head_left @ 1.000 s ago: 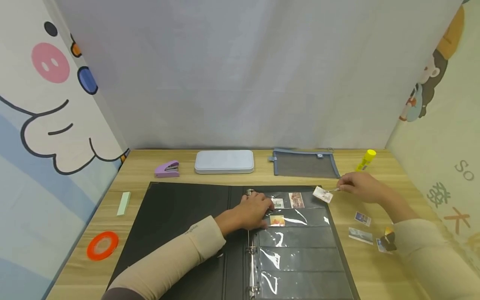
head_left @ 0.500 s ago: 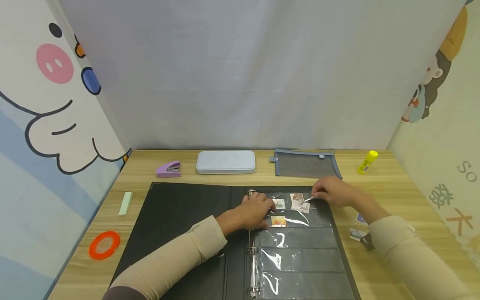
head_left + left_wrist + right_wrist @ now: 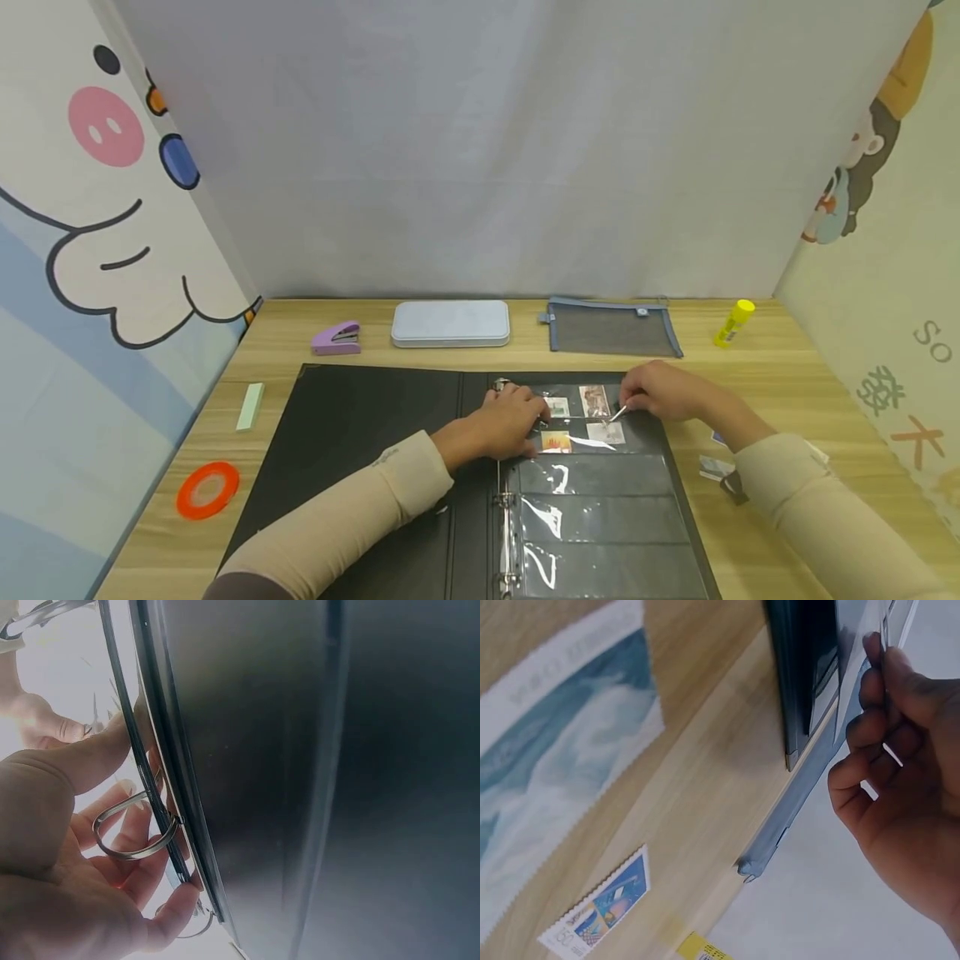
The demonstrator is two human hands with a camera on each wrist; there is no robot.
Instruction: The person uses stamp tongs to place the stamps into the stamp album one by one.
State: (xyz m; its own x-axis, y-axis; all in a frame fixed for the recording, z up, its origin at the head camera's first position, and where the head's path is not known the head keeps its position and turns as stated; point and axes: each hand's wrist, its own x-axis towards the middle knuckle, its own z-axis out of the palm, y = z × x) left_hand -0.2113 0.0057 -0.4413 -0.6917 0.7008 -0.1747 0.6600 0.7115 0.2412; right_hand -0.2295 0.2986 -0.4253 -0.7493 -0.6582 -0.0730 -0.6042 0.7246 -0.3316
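A black ring binder (image 3: 360, 450) lies spread out, with a clear pocket page (image 3: 600, 517) on its right side. My left hand (image 3: 510, 421) rests on that page beside the rings, fingers loosely bent at the pockets. Between thumb and fingers my right hand (image 3: 660, 390) pinches tweezers (image 3: 618, 412). Their tips reach a pale stamp (image 3: 606, 433) in the second row; how deep it sits in the pocket I cannot tell. Left of it is an orange stamp (image 3: 556, 442). The top row holds a green-and-white stamp (image 3: 557, 407) and a brown stamp (image 3: 595, 400).
Loose stamps (image 3: 604, 904) lie right of the binder, partly under the right forearm. Behind it are a purple stapler (image 3: 336, 338), a white case (image 3: 450, 323), a mesh pouch (image 3: 611, 327) and a yellow glue stick (image 3: 733, 323). An orange tape roll (image 3: 207, 490) and green strip (image 3: 251, 407) lie left.
My right hand has carried the pale stamp with the tweezers from the page's right edge leftward, then down into the second row. The left hand has stayed in place.
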